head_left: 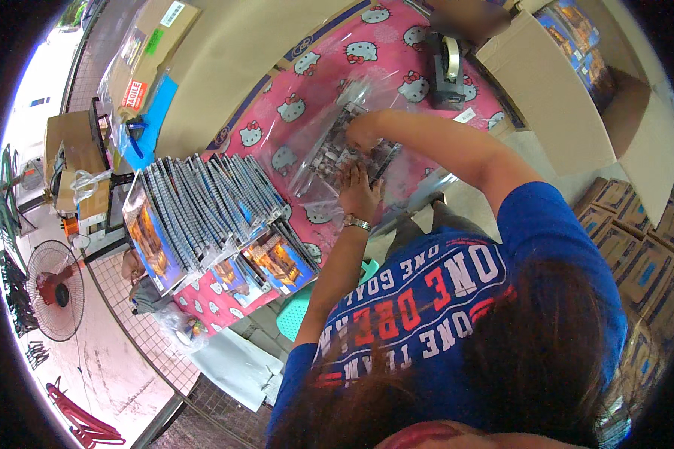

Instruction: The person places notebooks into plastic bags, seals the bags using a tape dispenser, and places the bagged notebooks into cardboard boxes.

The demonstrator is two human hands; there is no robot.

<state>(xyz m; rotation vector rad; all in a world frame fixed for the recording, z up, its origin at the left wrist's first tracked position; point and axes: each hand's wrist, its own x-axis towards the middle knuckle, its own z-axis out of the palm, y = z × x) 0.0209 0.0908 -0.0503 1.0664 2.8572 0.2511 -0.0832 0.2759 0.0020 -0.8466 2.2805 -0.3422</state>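
Note:
A flat, dark-printed item like a book (328, 157) lies inside or under clear plastic wrap (301, 181) on the pink table. My left hand (358, 193), with a watch at the wrist, rests on its near edge, fingers stretched out flat. Bent over the far part of the same item is my right hand (365, 133), its fingers curled in; whatever they grip is hidden. To the left of both hands stands a long row of spiral-bound notebooks (202, 206) with bluish covers. Another notebook (277, 262) lies face up in front of the row.
A tape dispenser (448, 78) sits at the table's far right. An open carton (550, 105) with printed items inside is on the right, above stacked brown boxes (629, 239). A teal stool (296, 314) stands below the table; a fan (56, 288) is at left.

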